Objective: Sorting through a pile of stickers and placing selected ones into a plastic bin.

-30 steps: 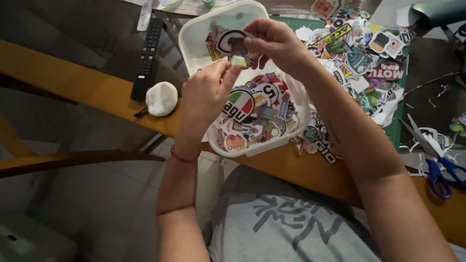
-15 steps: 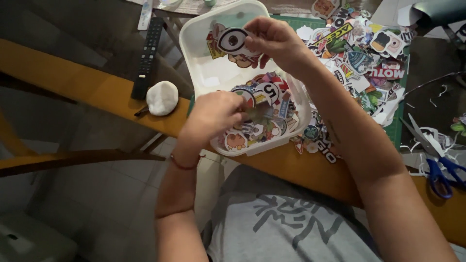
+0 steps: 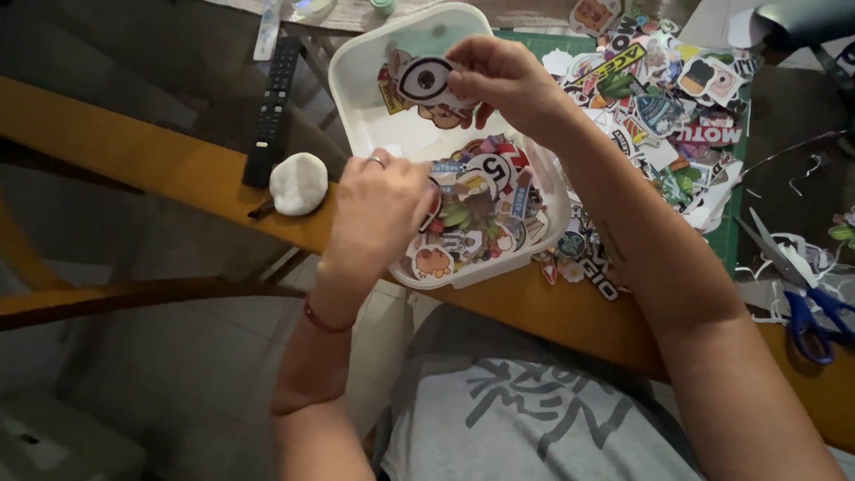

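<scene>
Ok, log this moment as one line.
right hand: holds eye sticker | left hand: in white tray, on sticker pile | scissors: idle

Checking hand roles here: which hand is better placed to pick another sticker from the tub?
Left, probably. The left hand rests on the sticker pile in the white tub; the right hand holds an eye sticker.

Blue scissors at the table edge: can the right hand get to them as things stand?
Probably yes. The scissors lie in the open on the table, beside the right forearm, with nothing on top. But the right hand now pinches an eye sticker over the white tray, so it would need to swing back.
</scene>
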